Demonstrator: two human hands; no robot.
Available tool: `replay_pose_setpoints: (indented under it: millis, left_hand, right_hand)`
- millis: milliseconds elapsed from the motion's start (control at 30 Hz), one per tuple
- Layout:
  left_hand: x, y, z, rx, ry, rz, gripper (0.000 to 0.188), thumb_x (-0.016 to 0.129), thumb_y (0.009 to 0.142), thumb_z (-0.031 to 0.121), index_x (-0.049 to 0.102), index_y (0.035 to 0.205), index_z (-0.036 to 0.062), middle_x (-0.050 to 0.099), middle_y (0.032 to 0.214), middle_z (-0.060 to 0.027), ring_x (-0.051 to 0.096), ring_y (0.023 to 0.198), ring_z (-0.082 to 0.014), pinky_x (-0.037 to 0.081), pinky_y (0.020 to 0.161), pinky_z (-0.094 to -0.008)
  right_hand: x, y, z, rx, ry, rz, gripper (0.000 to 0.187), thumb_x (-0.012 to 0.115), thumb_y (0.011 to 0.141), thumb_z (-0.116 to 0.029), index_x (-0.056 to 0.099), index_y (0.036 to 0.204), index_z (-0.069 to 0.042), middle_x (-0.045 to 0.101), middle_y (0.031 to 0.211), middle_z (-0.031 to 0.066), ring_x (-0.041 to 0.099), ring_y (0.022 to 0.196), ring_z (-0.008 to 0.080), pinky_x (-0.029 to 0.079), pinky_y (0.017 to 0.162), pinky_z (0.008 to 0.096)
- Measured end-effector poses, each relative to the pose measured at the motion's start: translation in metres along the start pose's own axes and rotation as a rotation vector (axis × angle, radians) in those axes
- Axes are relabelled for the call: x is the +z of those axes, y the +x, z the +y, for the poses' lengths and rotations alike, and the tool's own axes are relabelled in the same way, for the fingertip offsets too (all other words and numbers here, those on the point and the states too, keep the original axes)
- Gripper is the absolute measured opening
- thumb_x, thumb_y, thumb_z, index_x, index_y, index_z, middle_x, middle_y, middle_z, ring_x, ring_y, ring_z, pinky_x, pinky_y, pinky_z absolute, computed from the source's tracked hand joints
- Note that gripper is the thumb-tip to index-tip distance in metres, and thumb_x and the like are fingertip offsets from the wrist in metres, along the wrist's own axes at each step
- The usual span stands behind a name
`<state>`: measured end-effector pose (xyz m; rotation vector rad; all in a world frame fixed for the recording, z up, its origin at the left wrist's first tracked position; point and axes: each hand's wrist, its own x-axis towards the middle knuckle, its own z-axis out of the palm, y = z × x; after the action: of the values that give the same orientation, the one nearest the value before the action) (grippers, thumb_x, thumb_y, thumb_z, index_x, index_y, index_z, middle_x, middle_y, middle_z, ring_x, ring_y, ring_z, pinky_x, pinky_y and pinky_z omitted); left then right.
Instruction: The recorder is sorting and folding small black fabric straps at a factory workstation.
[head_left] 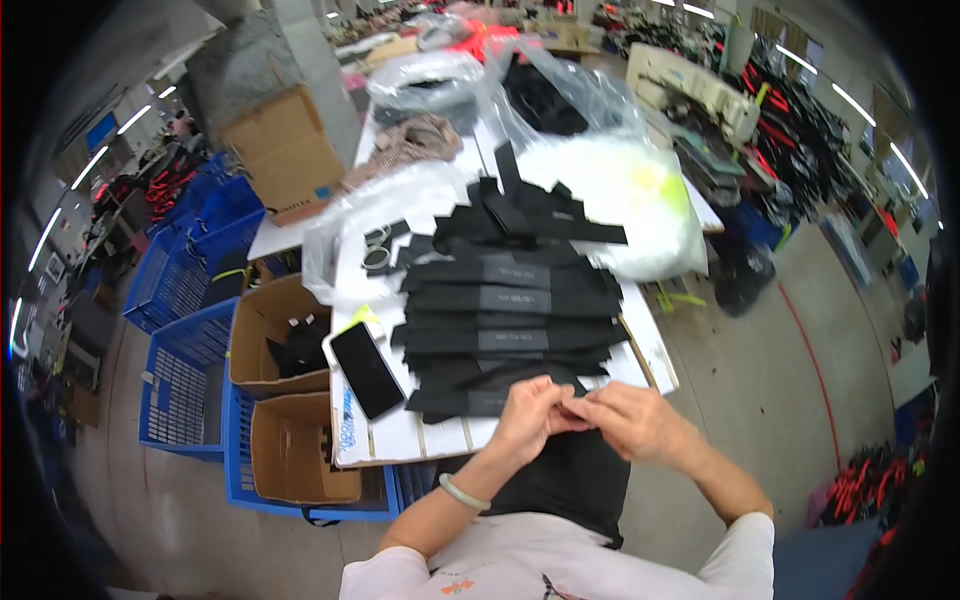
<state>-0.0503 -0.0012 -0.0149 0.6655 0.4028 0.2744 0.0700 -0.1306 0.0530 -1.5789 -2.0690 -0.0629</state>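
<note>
Close together at the table's front edge, my left hand [535,412] and my right hand [630,420] meet with their fingertips pinched. Whatever lies between the fingers is too small to make out. Just beyond them, black fabric strips [510,335] lie in overlapping rows on the white table, with dark grey labelled patches down the middle. More loose black strips [510,215] are heaped at the far end of these rows. A pale bangle circles my left wrist.
Left of the strips lie a black-screened phone [367,370] and scissors [377,250]. Cardboard boxes [300,470] in blue crates [185,390] stand beside the table. Clear plastic bags [570,90] and a white padded bundle [640,220] cover the far part. A larger carton [283,150] stands back left.
</note>
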Motion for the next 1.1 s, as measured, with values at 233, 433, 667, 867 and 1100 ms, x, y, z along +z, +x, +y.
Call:
replay_pose_setpoints:
  millis: [233,433,667,867,1100]
  left_hand:
    - [-0.001,-0.005,0.013,0.68,0.584,0.129,0.018,0.062,0.086,0.013,0.059,0.098,-0.0003,0.06,0.098,-0.0068,0.055,0.099,-0.0153,0.047,0.083,-0.0275]
    - [0.001,-0.005,0.028,0.407,0.518,-0.159,0.019,0.058,0.087,0.015,0.064,0.089,-0.0022,0.064,0.094,-0.0061,0.057,0.085,-0.0116,0.044,0.079,-0.0263]
    - [0.012,-0.013,0.037,1.17,1.232,0.379,0.044,0.075,0.066,0.019,0.057,0.104,0.0049,0.041,0.13,-0.0147,0.037,0.12,-0.0343,0.033,0.097,-0.0421]
    - [0.033,-0.009,0.025,0.981,0.869,0.223,0.05,0.072,0.069,0.001,0.055,0.117,0.0005,0.043,0.116,-0.0112,0.054,0.093,-0.0167,0.051,0.074,-0.0258]
    - [0.041,0.001,0.03,1.305,1.088,0.436,0.017,0.063,0.073,-0.003,0.064,0.089,-0.0004,0.056,0.082,-0.0108,0.055,0.078,-0.0273,0.047,0.066,-0.0369]
  right_hand:
    - [-0.012,0.015,0.004,0.405,0.445,0.197,0.028,0.053,0.071,0.013,0.065,0.095,0.003,0.058,0.071,0.0059,0.059,0.065,0.0111,0.048,0.054,0.0245]
    - [0.001,0.018,0.017,0.569,0.861,0.299,0.019,0.053,0.075,0.012,0.063,0.089,0.006,0.057,0.071,0.0044,0.055,0.053,0.0079,0.045,0.041,0.0198]
    - [0.003,0.033,0.0,0.36,0.034,0.42,0.018,0.054,0.067,0.012,0.058,0.082,0.003,0.053,0.068,0.0089,0.051,0.052,0.0148,0.04,0.048,0.0257]
    - [0.01,0.054,-0.012,0.287,-0.05,0.562,0.024,0.061,0.07,0.012,0.061,0.091,0.0,0.057,0.079,0.0115,0.057,0.059,0.0206,0.045,0.051,0.0291]
    - [0.012,0.058,-0.007,0.235,-0.11,0.593,0.02,0.061,0.072,0.011,0.06,0.089,0.001,0.056,0.08,0.012,0.056,0.061,0.0215,0.043,0.051,0.0288]
